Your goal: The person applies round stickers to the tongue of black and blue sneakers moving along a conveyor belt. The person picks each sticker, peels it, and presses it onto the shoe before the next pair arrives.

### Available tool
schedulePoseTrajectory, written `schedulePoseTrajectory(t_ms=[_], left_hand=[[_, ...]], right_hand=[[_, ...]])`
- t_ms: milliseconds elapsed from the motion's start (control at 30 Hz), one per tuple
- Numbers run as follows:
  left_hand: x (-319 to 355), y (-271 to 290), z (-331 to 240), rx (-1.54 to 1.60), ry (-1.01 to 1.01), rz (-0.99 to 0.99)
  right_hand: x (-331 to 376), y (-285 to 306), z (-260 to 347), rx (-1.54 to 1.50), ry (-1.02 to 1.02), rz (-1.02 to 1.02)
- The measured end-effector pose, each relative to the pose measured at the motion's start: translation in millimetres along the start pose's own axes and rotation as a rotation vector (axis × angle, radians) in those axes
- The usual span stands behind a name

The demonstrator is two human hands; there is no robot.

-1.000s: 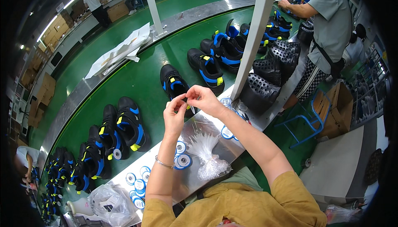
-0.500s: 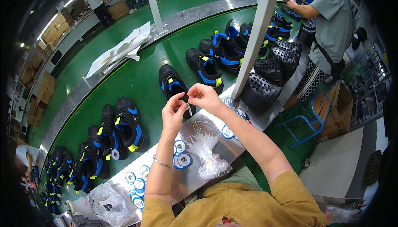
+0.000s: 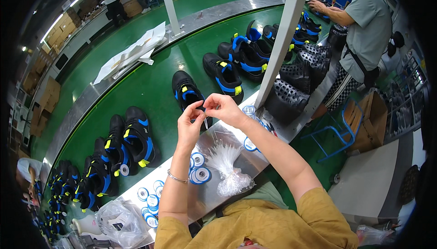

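Observation:
My left hand (image 3: 189, 125) and my right hand (image 3: 225, 109) meet fingertip to fingertip above the near edge of the green belt. Both are pinched closed around a thin pale plastic tag fastener, whose narrow white end (image 3: 205, 124) hangs below the fingers. Just behind them is a black and blue shoe (image 3: 183, 84) with a yellow tab, its heel partly covered by my hands. A fanned bundle of clear plastic tag fasteners (image 3: 224, 158) lies on the metal ledge below my wrists. Beside it, round blue-rimmed tags (image 3: 200, 175) lie in an overlapping pile.
More shoes stand on the green belt (image 3: 157, 83) to both sides. A white post (image 3: 284, 39) rises at right, next to black perforated shoe forms (image 3: 286, 102). Clear plastic bags (image 3: 119, 224) lie at lower left. A co-worker (image 3: 366, 35) stands at far right near a blue-framed chair (image 3: 339, 130).
The shoes on the belt have shifted slightly left. My fingertips have drawn together, with the right hand a little further left. The co-worker's arms have moved.

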State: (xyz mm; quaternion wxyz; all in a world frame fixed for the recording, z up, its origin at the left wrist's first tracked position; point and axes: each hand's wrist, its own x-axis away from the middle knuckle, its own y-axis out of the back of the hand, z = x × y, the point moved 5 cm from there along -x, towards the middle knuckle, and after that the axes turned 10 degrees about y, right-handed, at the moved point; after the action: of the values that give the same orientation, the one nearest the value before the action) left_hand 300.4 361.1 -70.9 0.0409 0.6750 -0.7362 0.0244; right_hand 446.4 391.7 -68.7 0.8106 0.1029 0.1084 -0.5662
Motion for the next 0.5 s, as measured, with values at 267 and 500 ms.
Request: schedulePoseTrajectory(t_ms=[267, 500], left_hand=[[0, 0, 5, 0.061, -0.009, 0.017], [0, 3, 9, 0.014, 0.028, -0.007]], right_hand=[[3, 0, -10, -0.076, -0.126, 0.063], [2, -3, -11, -0.115, -0.137, 0.13]])
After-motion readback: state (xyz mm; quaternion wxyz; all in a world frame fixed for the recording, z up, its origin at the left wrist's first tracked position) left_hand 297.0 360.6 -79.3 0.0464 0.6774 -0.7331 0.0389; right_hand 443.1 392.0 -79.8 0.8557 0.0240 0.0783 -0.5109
